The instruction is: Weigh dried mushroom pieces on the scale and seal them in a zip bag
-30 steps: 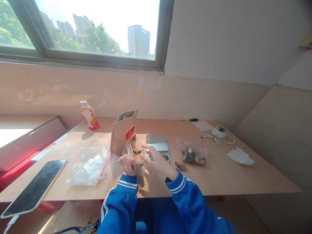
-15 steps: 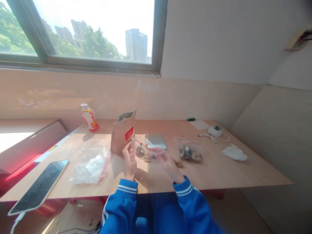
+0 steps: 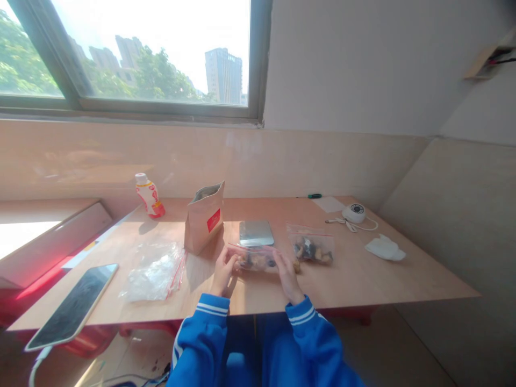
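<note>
hands at work: left hand (image 3: 223, 272) and right hand (image 3: 288, 278) grip either end of a clear zip bag (image 3: 255, 260) of dried pieces, near the front of the worktop (image 3: 371, 279), just before a digital scale (image 3: 256, 233). left to right beside them: a phone (image 3: 72, 306), a crumpled clear bag (image 3: 153, 274), a kraft pouch (image 3: 205, 220), a second filled zip bag (image 3: 310, 246).

Behind the kitchen scale (image 3: 256, 233), a hand could pass along the wooden tabletop (image 3: 363, 269), but the kraft paper pouch (image 3: 204, 219) just left, the filled zip bag (image 3: 310, 245) just right and the front zip bag (image 3: 253, 259) touching-close in front hem it in.
</note>
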Demonstrator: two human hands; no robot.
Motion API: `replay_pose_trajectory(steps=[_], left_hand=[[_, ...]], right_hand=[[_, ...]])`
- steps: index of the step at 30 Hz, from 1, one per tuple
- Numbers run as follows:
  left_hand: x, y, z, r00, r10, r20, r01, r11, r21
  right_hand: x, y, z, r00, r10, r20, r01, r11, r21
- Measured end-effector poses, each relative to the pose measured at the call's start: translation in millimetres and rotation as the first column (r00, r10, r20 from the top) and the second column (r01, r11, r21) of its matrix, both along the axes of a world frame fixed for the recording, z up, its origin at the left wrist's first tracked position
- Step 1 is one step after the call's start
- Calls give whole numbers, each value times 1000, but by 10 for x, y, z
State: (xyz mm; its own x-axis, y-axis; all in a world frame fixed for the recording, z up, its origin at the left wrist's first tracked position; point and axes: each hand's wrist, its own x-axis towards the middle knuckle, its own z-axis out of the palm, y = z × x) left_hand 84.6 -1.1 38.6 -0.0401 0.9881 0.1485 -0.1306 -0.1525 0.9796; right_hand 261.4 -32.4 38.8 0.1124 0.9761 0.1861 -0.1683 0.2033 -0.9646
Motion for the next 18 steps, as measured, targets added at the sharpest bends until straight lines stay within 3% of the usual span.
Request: replay_pose_trajectory(steps=[4, 8, 11, 14, 18], left_hand=[[46, -15, -36, 1000, 7, -8, -7, 1000, -5], [17, -7, -114, 969, 188, -158, -168, 977, 130], [-20, -14, -130, 935, 244, -258, -194, 959, 205], [-21, -42, -111, 954, 181, -241, -145, 977, 159], [0, -61, -64, 997, -16, -70, 17, 1000, 13]], right_hand=[[51, 50, -114, 998, -50, 32, 50, 999, 3], [25, 74, -162, 989, -77, 124, 73, 997, 33], [-1, 79, -114, 981, -95, 170, 89, 995, 39], [25, 103, -77, 966, -192, 175, 194, 981, 9], [118, 157, -161, 937, -288, 197, 290, 957, 17]])
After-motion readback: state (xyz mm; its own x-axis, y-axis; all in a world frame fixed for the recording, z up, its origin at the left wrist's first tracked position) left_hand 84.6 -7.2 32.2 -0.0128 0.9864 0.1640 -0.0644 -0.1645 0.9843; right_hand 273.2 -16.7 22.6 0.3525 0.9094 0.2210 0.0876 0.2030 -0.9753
